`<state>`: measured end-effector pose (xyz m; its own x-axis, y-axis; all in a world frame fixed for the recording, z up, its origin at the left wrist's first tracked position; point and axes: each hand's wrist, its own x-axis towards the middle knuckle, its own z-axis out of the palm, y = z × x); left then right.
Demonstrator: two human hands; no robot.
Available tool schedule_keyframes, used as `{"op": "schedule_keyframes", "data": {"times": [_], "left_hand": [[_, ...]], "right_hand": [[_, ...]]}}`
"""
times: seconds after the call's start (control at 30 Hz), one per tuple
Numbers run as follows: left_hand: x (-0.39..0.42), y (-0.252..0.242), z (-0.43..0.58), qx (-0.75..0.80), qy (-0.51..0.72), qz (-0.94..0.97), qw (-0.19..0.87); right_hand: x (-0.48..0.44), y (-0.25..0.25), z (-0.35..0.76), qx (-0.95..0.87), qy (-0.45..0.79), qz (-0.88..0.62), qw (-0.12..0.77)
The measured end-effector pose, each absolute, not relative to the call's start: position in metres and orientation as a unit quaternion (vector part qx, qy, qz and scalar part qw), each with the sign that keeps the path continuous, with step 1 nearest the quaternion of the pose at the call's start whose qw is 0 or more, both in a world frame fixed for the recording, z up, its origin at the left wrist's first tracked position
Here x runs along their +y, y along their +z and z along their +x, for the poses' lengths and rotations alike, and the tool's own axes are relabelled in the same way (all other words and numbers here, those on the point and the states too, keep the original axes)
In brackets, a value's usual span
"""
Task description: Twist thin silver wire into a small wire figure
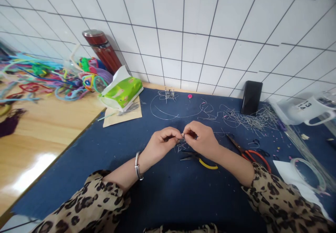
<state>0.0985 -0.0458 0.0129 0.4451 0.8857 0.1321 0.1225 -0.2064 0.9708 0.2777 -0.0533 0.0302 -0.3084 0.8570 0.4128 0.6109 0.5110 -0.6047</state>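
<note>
Over the middle of the dark blue mat [162, 198], my left hand [162, 142] and my right hand [201, 139] meet with their fingertips nearly touching. Both hands are closed in a pinch on a small wire piece [181, 142], whose thin silvery ends stick out below the fingers. The fingers hide most of it. Just under my right hand lie pliers [203, 161] with a yellow handle. Scissors [245, 150] with orange-red handles rest beside my right forearm.
Thin wire [252, 119] lies tangled near a black phone [251, 98] leaning on the tiled wall. A green tissue pack [123, 93], red flask [105, 52] and colourful pipe cleaners [52, 75] are at left. A white mug [306, 110] and tape roll [308, 173] are at right.
</note>
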Motion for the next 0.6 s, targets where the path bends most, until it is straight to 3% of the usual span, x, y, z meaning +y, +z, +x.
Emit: {"op": "schedule_keyframes", "data": {"times": [0.6], "left_hand": [[-0.052,0.014,0.106,0.413,0.381,0.729,0.39]], "right_hand": [[-0.059,0.019,0.272,-0.851,0.061,-0.42,0.31]]}}
